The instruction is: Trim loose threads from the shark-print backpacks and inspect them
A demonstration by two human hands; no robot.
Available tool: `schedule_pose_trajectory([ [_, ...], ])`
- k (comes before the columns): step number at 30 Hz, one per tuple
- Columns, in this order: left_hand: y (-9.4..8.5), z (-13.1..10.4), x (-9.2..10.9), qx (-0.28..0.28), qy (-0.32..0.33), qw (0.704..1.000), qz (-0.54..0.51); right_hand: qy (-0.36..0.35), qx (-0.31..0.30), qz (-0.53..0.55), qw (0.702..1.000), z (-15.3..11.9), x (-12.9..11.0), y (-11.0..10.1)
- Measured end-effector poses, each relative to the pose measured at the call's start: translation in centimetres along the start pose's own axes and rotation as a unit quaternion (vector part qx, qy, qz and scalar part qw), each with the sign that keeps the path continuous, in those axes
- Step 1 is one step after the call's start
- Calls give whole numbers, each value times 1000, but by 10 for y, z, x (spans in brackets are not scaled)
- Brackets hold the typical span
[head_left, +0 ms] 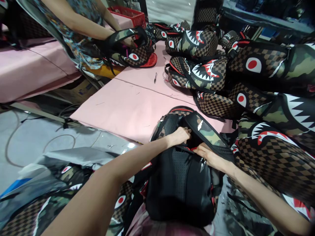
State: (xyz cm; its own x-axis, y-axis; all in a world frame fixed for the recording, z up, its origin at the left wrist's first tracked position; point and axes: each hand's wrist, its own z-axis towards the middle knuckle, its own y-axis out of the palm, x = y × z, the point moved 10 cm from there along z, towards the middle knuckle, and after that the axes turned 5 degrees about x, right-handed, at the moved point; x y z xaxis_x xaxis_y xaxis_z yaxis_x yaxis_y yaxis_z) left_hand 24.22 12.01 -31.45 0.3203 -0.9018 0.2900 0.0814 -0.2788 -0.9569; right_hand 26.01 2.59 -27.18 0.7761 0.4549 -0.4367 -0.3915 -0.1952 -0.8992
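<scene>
A black backpack (179, 183) with checkered and camouflage trim stands upright against the front edge of the pink table, its back panel facing me and its top opened. My left hand (180, 135) is closed at the left side of the opening, fingers curled over the dark edge. At the right side of the opening, my right hand (205, 153) pinches the rim where a bit of red lining shows, beside the hanging zipper pulls (202, 162). The flap (209, 131) leans over to the right above my right wrist. The bag's inside is dark.
Several shark-print backpacks (273, 150) are piled along the right. A pen (155, 77) lies on the pink table (118, 108). Across it, another person's hands (129, 42) are in a similar bag. More bags (73, 177) lie at lower left. A red crate (140, 19) stands behind.
</scene>
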Motion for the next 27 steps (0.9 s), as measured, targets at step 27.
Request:
schedule_pose_trajectory([
  [27,16,-26,-13,9,7,999,47,25,16,70,997,25,29,-10],
])
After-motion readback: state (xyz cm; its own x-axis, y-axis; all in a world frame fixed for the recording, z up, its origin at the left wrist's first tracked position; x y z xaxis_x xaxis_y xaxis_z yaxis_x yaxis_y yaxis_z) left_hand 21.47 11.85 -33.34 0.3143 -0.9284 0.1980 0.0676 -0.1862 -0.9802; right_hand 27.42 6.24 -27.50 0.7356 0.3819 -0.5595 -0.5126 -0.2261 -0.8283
